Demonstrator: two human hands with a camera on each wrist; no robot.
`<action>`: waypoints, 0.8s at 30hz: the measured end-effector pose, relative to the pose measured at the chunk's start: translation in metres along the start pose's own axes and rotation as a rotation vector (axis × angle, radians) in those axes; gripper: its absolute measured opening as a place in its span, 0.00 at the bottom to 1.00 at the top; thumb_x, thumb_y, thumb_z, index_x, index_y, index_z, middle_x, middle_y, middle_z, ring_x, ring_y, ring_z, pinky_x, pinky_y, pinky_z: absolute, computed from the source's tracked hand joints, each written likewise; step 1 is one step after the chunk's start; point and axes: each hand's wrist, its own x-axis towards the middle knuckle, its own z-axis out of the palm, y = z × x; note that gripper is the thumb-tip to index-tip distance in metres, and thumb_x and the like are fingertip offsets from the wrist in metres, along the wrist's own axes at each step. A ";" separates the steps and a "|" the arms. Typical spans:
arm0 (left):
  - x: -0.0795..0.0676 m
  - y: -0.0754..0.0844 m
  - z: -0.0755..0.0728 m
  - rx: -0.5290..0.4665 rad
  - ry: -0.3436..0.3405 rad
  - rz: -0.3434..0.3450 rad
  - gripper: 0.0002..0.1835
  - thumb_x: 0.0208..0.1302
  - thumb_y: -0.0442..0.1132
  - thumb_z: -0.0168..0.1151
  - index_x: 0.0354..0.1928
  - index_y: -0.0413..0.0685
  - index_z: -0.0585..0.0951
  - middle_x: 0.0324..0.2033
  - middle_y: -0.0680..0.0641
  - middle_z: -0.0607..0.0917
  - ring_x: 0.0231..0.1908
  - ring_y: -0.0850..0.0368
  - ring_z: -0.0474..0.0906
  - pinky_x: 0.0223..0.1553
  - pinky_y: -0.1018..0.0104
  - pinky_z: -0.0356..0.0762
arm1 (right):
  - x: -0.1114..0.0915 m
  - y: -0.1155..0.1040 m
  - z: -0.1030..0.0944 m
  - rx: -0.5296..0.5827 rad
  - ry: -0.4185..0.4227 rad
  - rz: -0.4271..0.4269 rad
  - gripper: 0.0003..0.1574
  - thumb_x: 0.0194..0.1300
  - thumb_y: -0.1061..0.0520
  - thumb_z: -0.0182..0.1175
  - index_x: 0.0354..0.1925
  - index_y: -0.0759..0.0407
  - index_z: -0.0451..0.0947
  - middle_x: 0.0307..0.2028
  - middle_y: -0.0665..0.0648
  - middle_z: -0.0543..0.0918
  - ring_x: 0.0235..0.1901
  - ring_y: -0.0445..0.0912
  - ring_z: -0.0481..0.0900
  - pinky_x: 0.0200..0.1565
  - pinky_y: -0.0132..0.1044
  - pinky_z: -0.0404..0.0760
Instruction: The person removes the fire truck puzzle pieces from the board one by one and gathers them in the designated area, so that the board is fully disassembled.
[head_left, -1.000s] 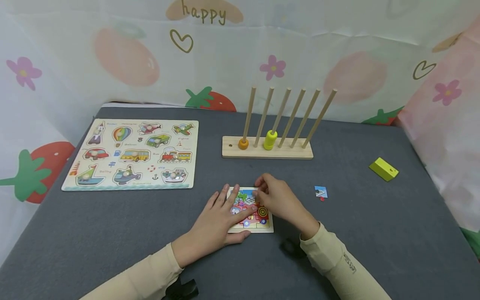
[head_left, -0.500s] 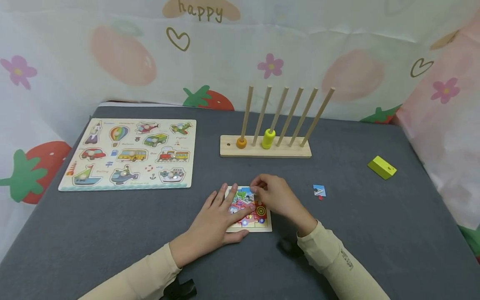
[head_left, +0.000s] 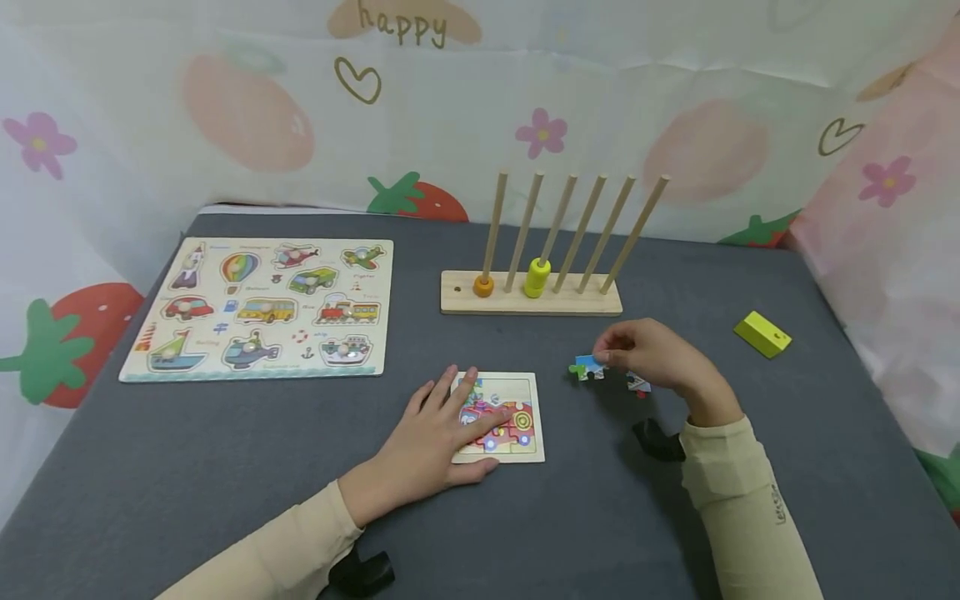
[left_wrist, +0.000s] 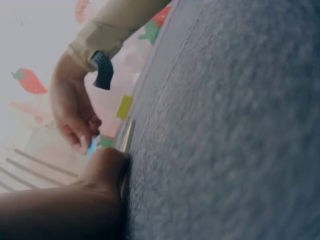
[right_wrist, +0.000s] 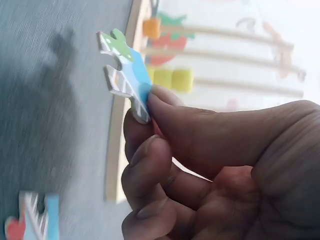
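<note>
Spread over the left part of a small jigsaw board, my left hand presses it with straight fingers. The board shows a red vehicle, and its upper right is bare of pieces. My right hand pinches a blue and green jigsaw piece between thumb and index finger, raised over the table to the right of the board. Partly under that hand in the head view lies a loose jigsaw piece in blue and white with a red tip; the right wrist view shows it too. My left fingers are hidden in the left wrist view.
A wooden peg stand with orange and yellow-green beads stands behind the jigsaw board. At the left lies a vehicle peg puzzle board. A yellow block lies at the right on the grey tabletop.
My right hand has lifted the blue and green jigsaw piece off the board and moved right with it, leaving the board's upper right bare. My left hand stays on the board.
</note>
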 end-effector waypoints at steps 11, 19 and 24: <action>0.002 -0.002 0.000 -0.026 -0.035 -0.001 0.31 0.65 0.66 0.50 0.70 0.74 0.64 0.73 0.38 0.54 0.72 0.38 0.48 0.64 0.39 0.53 | 0.004 0.024 -0.008 0.028 -0.069 0.067 0.10 0.68 0.60 0.55 0.40 0.64 0.80 0.33 0.56 0.79 0.34 0.49 0.73 0.36 0.39 0.71; 0.002 -0.002 0.000 -0.022 -0.052 -0.003 0.32 0.65 0.66 0.49 0.70 0.74 0.63 0.73 0.39 0.53 0.72 0.38 0.47 0.64 0.39 0.53 | 0.006 0.023 -0.006 -0.027 -0.074 0.074 0.11 0.67 0.57 0.58 0.41 0.64 0.81 0.35 0.57 0.81 0.34 0.48 0.74 0.37 0.38 0.71; 0.002 -0.002 0.000 -0.017 -0.064 -0.004 0.32 0.65 0.67 0.48 0.71 0.74 0.62 0.73 0.39 0.52 0.72 0.39 0.46 0.64 0.39 0.53 | 0.007 0.022 -0.003 -0.057 -0.084 0.067 0.09 0.67 0.58 0.59 0.38 0.64 0.80 0.31 0.56 0.80 0.30 0.47 0.74 0.32 0.37 0.71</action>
